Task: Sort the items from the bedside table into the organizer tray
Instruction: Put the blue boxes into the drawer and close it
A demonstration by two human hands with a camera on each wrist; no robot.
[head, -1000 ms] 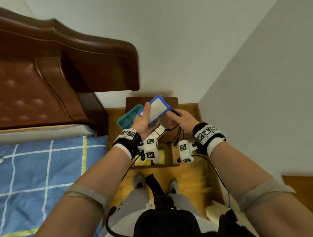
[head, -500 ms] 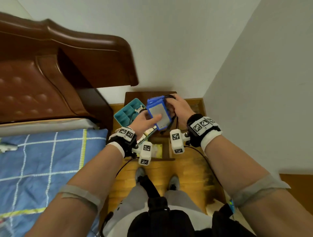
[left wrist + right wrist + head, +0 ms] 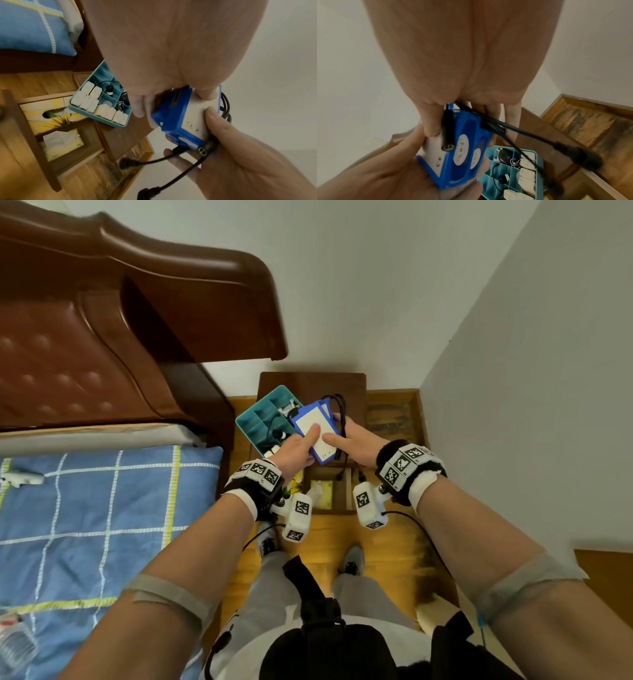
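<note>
The blue device (image 3: 317,429) has dropped lower, white label up, since the earlier frame. Left hand (image 3: 297,449) and right hand (image 3: 354,440) both grip it, thumbs on the label bearing a "CE" mark. Black cables (image 3: 340,419) trail under the right hand; the teal organizer tray (image 3: 250,419) sits left of the hands on the surface (image 3: 342,385).

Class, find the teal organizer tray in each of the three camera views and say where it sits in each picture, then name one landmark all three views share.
Head: teal organizer tray lies centre, on the bedside table, left of both hands.
Left wrist: lower left of centre, beside the left hand.
Right wrist: bottom right of centre, below the right hand.
Shared landmark: the blue device, held by both hands.
</note>
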